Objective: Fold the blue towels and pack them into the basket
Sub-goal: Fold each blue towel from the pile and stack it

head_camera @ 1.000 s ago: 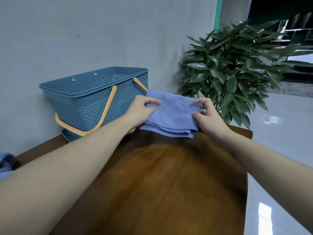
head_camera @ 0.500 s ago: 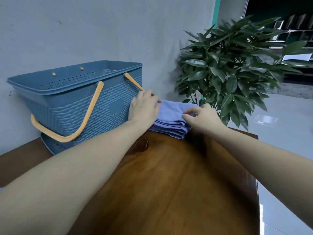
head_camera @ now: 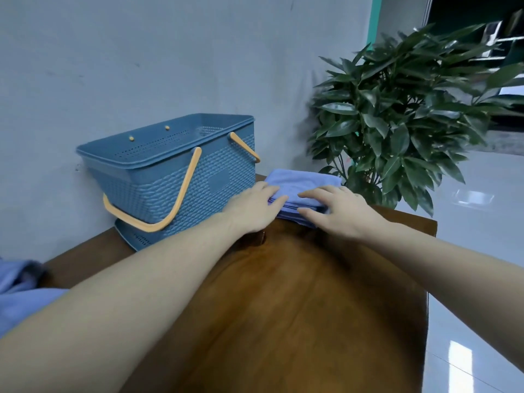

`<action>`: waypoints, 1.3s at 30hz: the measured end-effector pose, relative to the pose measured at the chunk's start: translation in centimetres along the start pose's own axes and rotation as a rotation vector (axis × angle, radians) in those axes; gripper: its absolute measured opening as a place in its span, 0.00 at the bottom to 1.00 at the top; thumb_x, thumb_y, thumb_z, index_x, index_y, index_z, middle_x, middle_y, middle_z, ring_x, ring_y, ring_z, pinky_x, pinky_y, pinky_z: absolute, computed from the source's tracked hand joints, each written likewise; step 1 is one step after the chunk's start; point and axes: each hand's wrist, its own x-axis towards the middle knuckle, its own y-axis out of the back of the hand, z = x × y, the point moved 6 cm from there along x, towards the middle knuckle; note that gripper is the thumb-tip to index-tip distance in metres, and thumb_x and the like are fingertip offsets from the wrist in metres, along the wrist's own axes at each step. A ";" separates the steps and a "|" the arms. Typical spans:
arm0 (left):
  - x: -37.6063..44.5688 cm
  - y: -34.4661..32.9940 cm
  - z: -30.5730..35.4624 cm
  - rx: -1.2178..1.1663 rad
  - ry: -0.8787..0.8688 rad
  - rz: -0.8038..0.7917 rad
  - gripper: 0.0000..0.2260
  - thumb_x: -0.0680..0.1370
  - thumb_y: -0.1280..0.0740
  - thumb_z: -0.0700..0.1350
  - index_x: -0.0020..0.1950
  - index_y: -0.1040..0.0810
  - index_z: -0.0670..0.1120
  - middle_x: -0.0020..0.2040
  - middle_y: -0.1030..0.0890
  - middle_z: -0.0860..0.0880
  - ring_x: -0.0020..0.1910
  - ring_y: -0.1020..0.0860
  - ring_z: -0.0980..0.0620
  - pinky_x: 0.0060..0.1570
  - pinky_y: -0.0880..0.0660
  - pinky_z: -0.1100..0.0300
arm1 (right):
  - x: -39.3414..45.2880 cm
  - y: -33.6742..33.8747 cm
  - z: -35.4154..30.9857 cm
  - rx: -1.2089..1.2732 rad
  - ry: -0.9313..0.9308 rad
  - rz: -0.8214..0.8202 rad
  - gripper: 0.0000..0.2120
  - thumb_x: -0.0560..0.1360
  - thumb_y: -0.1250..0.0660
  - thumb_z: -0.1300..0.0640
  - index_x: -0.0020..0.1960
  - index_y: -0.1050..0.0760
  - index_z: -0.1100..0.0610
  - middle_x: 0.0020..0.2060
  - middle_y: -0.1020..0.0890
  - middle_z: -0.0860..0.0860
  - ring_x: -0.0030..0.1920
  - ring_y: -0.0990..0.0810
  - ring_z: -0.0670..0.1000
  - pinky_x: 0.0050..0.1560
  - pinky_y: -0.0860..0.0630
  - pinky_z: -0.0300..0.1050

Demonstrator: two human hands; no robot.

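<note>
Folded blue towel (head_camera: 304,184) lying flat at far end of wooden worktop (head_camera: 297,307), just right of blue basket (head_camera: 175,180), small gap between them; several layers visible along near edge of the stack. Left hand (head_camera: 253,209) at towel's near-left corner, palm down, fingers extended and lightly spread, fingertips resting on top layer at the corner; thumb side hidden, so can't tell whether anything is pinched underneath. Right hand (head_camera: 337,209) at near-right part of towel, fingers spread flat on top surface, thumb lower along the front edge against the layers; looks like pressing down, not a closed grasp. Both forearms bare, reaching in from the near side across the worktop. Basket standing upright against grey wall (head_camera: 170,52), tilted slightly in this wide-angle view, woven-pattern sides, perforated rim area, orange handles (head_camera: 181,194) folded down over the near side; interior mostly out of sight from this angle, contents can't be judged. More blue cloth (head_camera: 17,285) bunched at left edge of frame, near the worktop's left end, well apart from the folded one; partly cut off, shape unclear. Leafy green plant (head_camera: 397,114) behind and right of the towel, past the worktop's far-right corner. Glossy pale floor (head_camera: 482,222) to the right with light reflections
</note>
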 end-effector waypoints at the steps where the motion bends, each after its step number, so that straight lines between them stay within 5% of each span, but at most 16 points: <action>1: -1.5 0.6 0.1 0.010 -0.015 0.024 0.23 0.82 0.48 0.63 0.71 0.29 0.54 0.71 0.29 0.52 0.69 0.29 0.48 0.66 0.30 0.44 | -0.7 0.2 -0.8 0.021 0.042 0.014 0.23 0.76 0.42 0.32 0.68 0.28 0.36 0.69 0.26 0.42 0.70 0.30 0.51 0.70 0.34 0.58; 6: -11.6 3.0 -0.7 0.046 -0.028 0.046 0.27 0.78 0.49 0.67 0.74 0.33 0.59 0.69 0.25 0.53 0.68 0.27 0.49 0.66 0.29 0.45 | -4.7 -0.2 -5.6 0.109 0.223 -0.044 0.17 0.79 0.37 0.43 0.67 0.26 0.41 0.66 0.23 0.44 0.68 0.28 0.48 0.68 0.30 0.52; 12: -25.2 5.0 -3.3 0.079 0.096 -0.020 0.33 0.74 0.45 0.68 0.78 0.50 0.65 0.73 0.28 0.55 0.71 0.29 0.51 0.68 0.29 0.48 | -10.3 -1.9 -13.5 0.186 0.429 -0.191 0.20 0.78 0.36 0.43 0.69 0.30 0.39 0.67 0.27 0.44 0.68 0.28 0.48 0.70 0.31 0.54; 16: -32.9 7.7 -4.3 0.108 0.186 0.065 0.28 0.80 0.39 0.62 0.79 0.41 0.61 0.67 0.23 0.53 0.66 0.26 0.52 0.62 0.29 0.55 | -14.0 -2.7 -19.7 0.263 0.596 -0.272 0.22 0.78 0.32 0.46 0.72 0.30 0.41 0.68 0.27 0.44 0.68 0.29 0.44 0.72 0.33 0.45; 19: -38.2 9.6 -5.2 0.155 0.237 0.132 0.29 0.76 0.47 0.69 0.75 0.32 0.60 0.68 0.24 0.56 0.69 0.28 0.54 0.65 0.29 0.50 | -16.7 -3.2 -24.0 0.310 0.708 -0.347 0.24 0.78 0.31 0.45 0.72 0.30 0.42 0.67 0.27 0.40 0.68 0.31 0.38 0.70 0.36 0.33; 22: -42.3 11.0 -6.5 0.208 0.276 0.259 0.30 0.74 0.49 0.69 0.69 0.25 0.56 0.67 0.24 0.54 0.67 0.28 0.52 0.64 0.29 0.51 | -18.2 -4.2 -27.5 0.293 0.774 -0.366 0.25 0.77 0.31 0.44 0.73 0.31 0.42 0.67 0.28 0.40 0.67 0.30 0.38 0.69 0.34 0.35; 30: -44.5 10.5 -11.5 -0.138 0.414 0.239 0.25 0.77 0.43 0.68 0.73 0.33 0.63 0.53 0.19 0.59 0.56 0.23 0.57 0.62 0.28 0.54 | -16.8 -7.9 -33.1 0.597 0.507 -0.537 0.33 0.72 0.25 0.40 0.72 0.37 0.35 0.64 0.30 0.38 0.63 0.27 0.38 0.68 0.30 0.40; 34: -44.7 10.0 -11.2 -0.238 0.349 0.283 0.19 0.83 0.39 0.55 0.74 0.31 0.60 0.55 0.19 0.63 0.60 0.25 0.63 0.66 0.31 0.54 | -14.5 -11.1 -33.8 0.746 0.378 -0.539 0.42 0.70 0.22 0.50 0.76 0.41 0.41 0.66 0.25 0.47 0.63 0.23 0.45 0.66 0.26 0.44; 37: -44.7 9.6 -10.8 -0.270 0.305 0.305 0.24 0.77 0.41 0.62 0.74 0.33 0.61 0.59 0.20 0.62 0.63 0.25 0.64 0.67 0.30 0.52 | -14.1 -11.2 -33.7 0.717 0.420 -0.459 0.31 0.72 0.28 0.59 0.71 0.34 0.45 0.62 0.23 0.51 0.52 0.23 0.45 0.52 0.27 0.33; 39: -44.4 9.8 -10.3 -0.230 0.266 0.343 0.24 0.77 0.41 0.63 0.73 0.32 0.61 0.63 0.24 0.60 0.65 0.27 0.63 0.66 0.29 0.51 | -14.3 -10.3 -33.3 0.759 0.447 -0.399 0.25 0.69 0.32 0.56 0.65 0.30 0.45 0.57 0.20 0.49 0.49 0.22 0.45 0.48 0.28 0.31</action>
